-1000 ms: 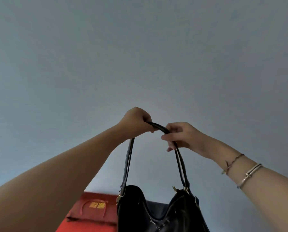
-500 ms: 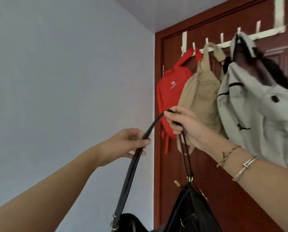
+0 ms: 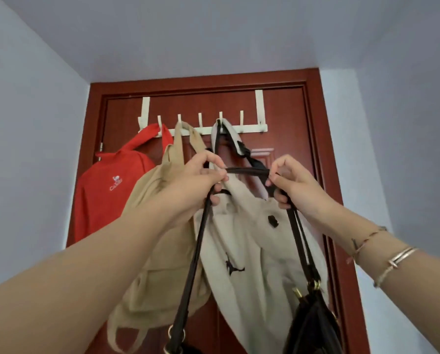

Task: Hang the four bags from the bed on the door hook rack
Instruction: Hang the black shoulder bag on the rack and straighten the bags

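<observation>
**Black bag held up at the door, three bags on the rack**

Pale bluish walls (image 3: 29, 149) and ceiling boxed in a dark red door (image 3: 285, 116) straight ahead, so that was the whole backdrop.

Closest to the camera were both forearms reaching up and forward. The right wrist had a couple of bracelets (image 3: 392, 261) on it. Low in the frame hung the black bag (image 3: 313, 325), mostly cut off at the bottom edge, with gold-coloured hardware where its strap (image 3: 247, 171) joined on. That strap ran up both sides and was stretched flat between the two hands. The left hand (image 3: 195, 182) had its fingers pinched tight on the left end of that flat stretch, and the right hand (image 3: 293, 185) was pinching the right end between thumb and fingertips, other fingers curled under. So the black bag was in the air, held by both hands, below the rack and in front of the other bags.

Behind the hands, three bags were on the door. A light grey backpack (image 3: 252, 251) hung right behind the strap, a tan backpack (image 3: 157, 251) was just left of it, touching, and a red backpack (image 3: 106, 190) was furthest left.

Farthest back was the white hook rack (image 3: 249, 128) over the top of the door. The hook (image 3: 241, 118) just right of the grey one's was bare.
</observation>
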Motion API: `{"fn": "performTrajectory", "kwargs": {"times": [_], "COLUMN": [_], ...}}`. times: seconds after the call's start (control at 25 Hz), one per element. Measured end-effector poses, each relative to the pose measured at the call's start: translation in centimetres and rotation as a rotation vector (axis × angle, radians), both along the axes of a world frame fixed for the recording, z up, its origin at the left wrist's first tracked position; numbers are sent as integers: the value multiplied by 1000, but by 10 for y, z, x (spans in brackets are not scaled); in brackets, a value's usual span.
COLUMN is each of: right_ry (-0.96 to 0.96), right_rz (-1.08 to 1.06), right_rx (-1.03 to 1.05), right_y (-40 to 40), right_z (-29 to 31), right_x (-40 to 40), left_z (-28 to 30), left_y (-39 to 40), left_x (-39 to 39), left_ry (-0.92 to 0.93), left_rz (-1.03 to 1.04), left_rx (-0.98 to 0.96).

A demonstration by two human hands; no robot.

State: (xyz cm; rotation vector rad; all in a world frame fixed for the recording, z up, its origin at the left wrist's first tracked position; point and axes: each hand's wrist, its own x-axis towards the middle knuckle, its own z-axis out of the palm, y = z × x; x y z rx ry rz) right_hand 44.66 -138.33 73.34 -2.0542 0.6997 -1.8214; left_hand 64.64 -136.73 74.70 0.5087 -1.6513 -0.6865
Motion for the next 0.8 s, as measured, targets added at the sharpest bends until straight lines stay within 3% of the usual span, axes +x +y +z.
{"fn": "performTrajectory", "kwargs": {"times": [0.24, 0.56, 0.72, 0.8], "right_ry": [71, 129, 92, 46], "right_rz": [-291, -685, -775, -803], "right_rx": [-210, -377, -436, -466], "right_y": [-69, -166, -230, -253], "right_z": [96, 188, 241, 264], "right_x": [-75, -100, -103, -104], "left_z": [101, 176, 238, 261], "left_y": [-91, -215, -280, -301], "left_x": [-77, -125, -134, -139], "left_ry": [31, 115, 58, -15], "left_rz": [-93, -204, -170, -41], "left_rx": [-137, -231, -316, -386]}}
